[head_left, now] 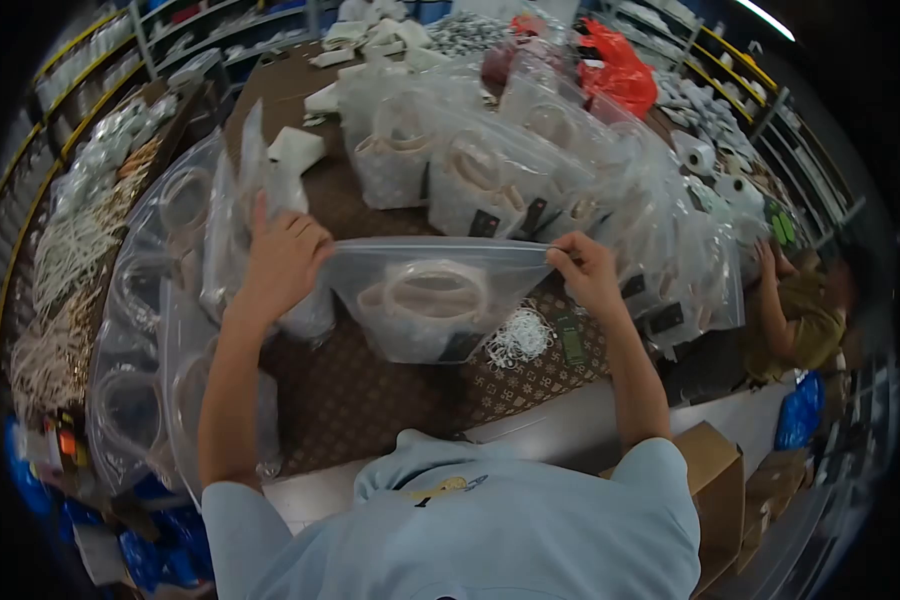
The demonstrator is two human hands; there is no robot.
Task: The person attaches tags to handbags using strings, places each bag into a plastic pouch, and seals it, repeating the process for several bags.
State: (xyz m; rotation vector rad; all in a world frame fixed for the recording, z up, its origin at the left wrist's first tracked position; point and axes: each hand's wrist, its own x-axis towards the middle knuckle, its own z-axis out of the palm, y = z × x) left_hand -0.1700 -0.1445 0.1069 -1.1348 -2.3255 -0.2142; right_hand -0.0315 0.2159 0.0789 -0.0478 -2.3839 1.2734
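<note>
A clear plastic bag (pixel 370 262) is stretched wide between my two hands, its top edge level in front of me. Inside it is a pale handbag (pixel 395 325) with a rounded handle, and a dark tag shows near the bottom corner. My left hand (pixel 285 262) pinches the top left corner, with one finger pointing up. At the top right corner, my right hand (pixel 585 270) grips the edge between thumb and fingers. Just below the bag's right side lies a pile of thin white loops (pixel 520 338), beside a small green packet (pixel 571 338).
Several bagged handbags (pixel 480 180) stand across the brown patterned table (pixel 320 400). More plastic bags (pixel 130 400) lie at left, near bundled cords (pixel 70 235). A red plastic bag (pixel 618 70) sits at the back. Another person (pixel 800 310) works at right; a cardboard box (pixel 705 470) is below.
</note>
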